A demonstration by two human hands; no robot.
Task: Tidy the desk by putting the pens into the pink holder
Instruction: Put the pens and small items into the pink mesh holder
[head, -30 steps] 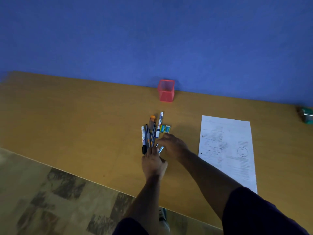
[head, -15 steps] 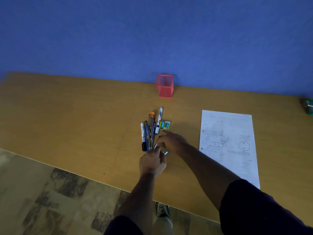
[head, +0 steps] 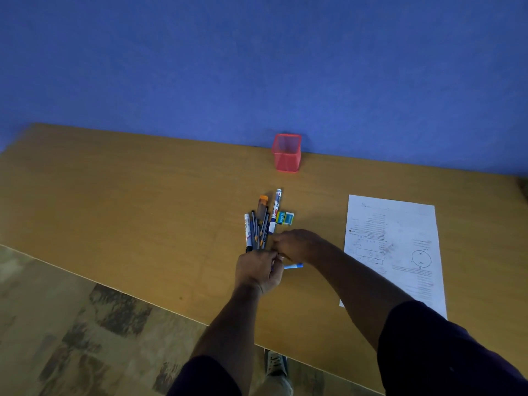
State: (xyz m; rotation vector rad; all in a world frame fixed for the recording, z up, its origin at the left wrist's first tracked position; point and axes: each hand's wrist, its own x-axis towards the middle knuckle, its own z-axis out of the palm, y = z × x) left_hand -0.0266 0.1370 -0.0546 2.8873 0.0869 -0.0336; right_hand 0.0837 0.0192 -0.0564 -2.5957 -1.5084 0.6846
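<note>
pink mesh holder point(head: 287, 153): upright at the far edge of the desk point(head: 128, 201), against the blue wall point(head: 257, 67); we see nothing in it.

pens point(head: 258, 227): a fanned bunch of markers and pencils flat on the desk, well short of the holder, tips pointing toward it. one more pen point(head: 293, 266), blue, lies crosswise at the near end.

left hand point(head: 258, 271): ours, fingers curled at the near ends of the bunch; it seems to grip them, though how many we cannot tell.

right hand point(head: 297, 244): fingers bent down at the right side of the bunch, just above the blue pen; whether it pinches anything is hidden, so we cannot tell.

step in hand, as we judge it: gathering the pens into one bundle, none yet in the holder. next move calls for closing firmly on the bundle, lifting it upright, carrying it forward and lowering it straight into the narrow mouth.

eraser point(head: 285, 218): touching the bunch's right side; not a pen, best left behind.

paper point(head: 394, 252): to the right, apart from the pens.

room: open desk between pens and holder. near edge runs close under our wrists; a dropped pen could roll off.
</note>
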